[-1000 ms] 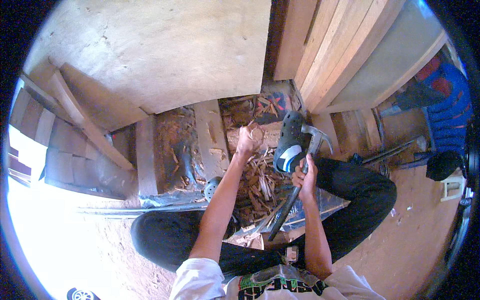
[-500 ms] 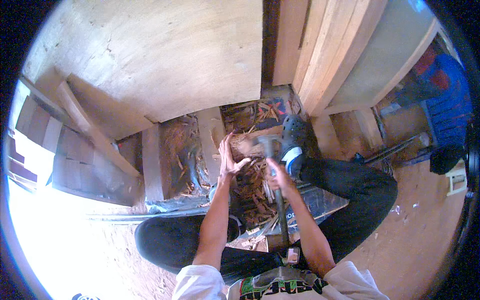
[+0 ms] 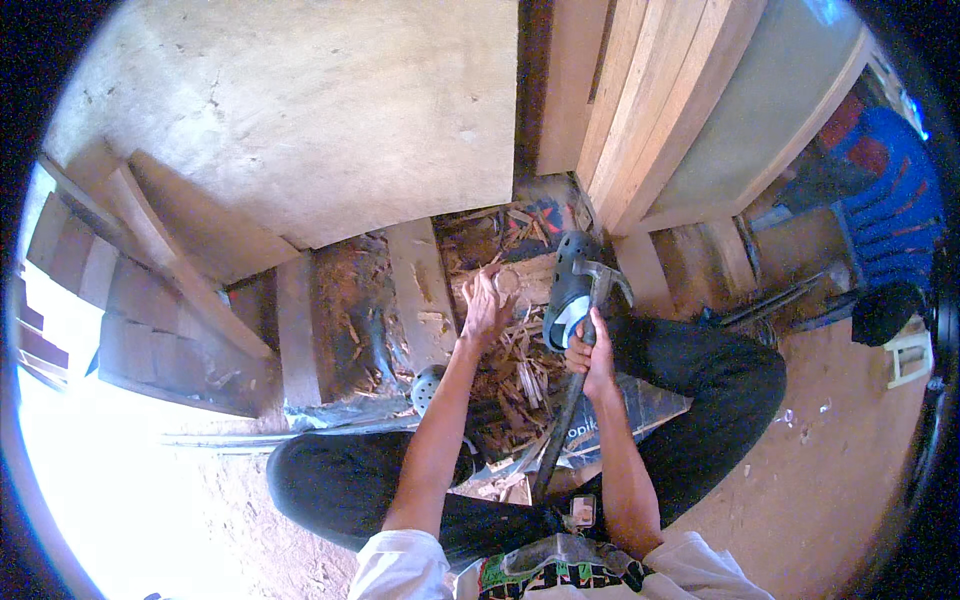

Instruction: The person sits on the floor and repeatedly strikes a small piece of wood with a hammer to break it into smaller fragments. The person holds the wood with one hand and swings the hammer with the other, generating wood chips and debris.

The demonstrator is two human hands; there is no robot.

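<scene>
Wood lay at the centre of it all: a pale block of wood [image 3: 520,280] rested on the ground among a litter of wood chips [image 3: 515,365], between the seated person's spread legs in dark trousers [image 3: 700,370]. The left hand [image 3: 485,305] was laid on the block's near end, fingers spread and curled over it, steadying it rather than fully clamped. The right hand [image 3: 590,350] was closed tight around the handle of a hammer [image 3: 575,340], close up under the head. The hammer's long axis ran from about seven o'clock, down near the lap, up to about one o'clock, where the metal head [image 3: 605,275] stood just to the right of the block. So the block lay at roughly ten o'clock from the right hand, near it, and the left hand was the nearer of the two, already touching. A grey perforated shoe [image 3: 570,285] sat just beside the hammer head, at the block's right end. I saw no open container with contents; a torn plastic sheet [image 3: 330,410] lay at eight o'clock under the chips, and planks [image 3: 650,110] leaned at twelve to one o'clock.
</scene>
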